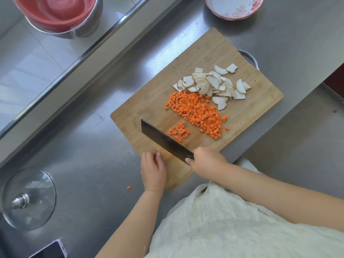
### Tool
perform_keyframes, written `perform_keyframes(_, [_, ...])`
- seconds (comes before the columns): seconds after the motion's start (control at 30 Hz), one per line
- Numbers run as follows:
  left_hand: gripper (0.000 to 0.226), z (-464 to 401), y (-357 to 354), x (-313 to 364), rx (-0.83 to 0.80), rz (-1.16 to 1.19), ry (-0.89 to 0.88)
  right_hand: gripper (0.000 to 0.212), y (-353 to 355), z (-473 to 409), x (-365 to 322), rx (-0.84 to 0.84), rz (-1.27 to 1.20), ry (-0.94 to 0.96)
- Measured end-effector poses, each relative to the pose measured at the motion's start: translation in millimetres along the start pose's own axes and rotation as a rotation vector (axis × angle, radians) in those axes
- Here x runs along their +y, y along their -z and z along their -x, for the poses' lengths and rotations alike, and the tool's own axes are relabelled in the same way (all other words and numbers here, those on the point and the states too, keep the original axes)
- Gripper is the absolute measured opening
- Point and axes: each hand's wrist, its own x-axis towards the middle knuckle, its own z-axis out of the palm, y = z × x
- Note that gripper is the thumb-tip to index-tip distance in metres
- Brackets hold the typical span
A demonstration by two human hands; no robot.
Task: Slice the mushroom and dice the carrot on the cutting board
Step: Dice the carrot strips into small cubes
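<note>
A wooden cutting board [204, 58] lies at an angle on the steel counter. White mushroom slices [210, 84] are heaped on its far side. Beside them lies a large pile of orange carrot dice [199, 112], and a smaller cluster of dice [179, 132] sits right next to the blade. My right hand [206, 161] grips the handle of a dark cleaver [163, 140], whose blade lies across the board's near left part. My left hand [153, 170] rests on the board's near corner, fingers loosely curled, holding nothing.
One stray carrot cube [128, 187] lies on the counter left of the board. A glass pot lid [28, 199] sits at the near left, a phone [52, 250] below it. Stacked red bowls in a steel basin [61, 15] stand far left, and a white patterned bowl [234, 6] far right.
</note>
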Motion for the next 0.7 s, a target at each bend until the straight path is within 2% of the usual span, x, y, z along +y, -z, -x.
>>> perform_keyframes(0.2, [0.018,-6,1,3,0.052,-0.014,0.0,0.038,1,-6,10,-0.044,0.009,-0.024])
perform_keyframes(0.37, [0.014,-23,-3,21,0.118,0.074,-0.004,0.035,34,-11,26,0.132,-0.009,-0.067])
perform_keyframes(0.5, [0.012,-50,6,61,0.337,0.285,0.085,0.032,63,-2,42,0.337,0.19,0.098])
perform_keyframes(0.6, [0.011,-79,36,92,0.49,0.41,0.156,0.04,80,3,53,0.434,0.364,0.253])
perform_keyframes(0.63, [0.011,-88,49,101,0.446,0.42,0.148,0.043,83,3,56,0.435,0.402,0.279])
perform_keyframes(0.67, [0.011,-94,61,111,0.324,0.415,0.121,0.044,85,1,59,0.44,0.429,0.309])
perform_keyframes(0.7, [0.01,-97,70,123,0.136,0.379,0.09,0.043,87,1,62,0.459,0.457,0.348])
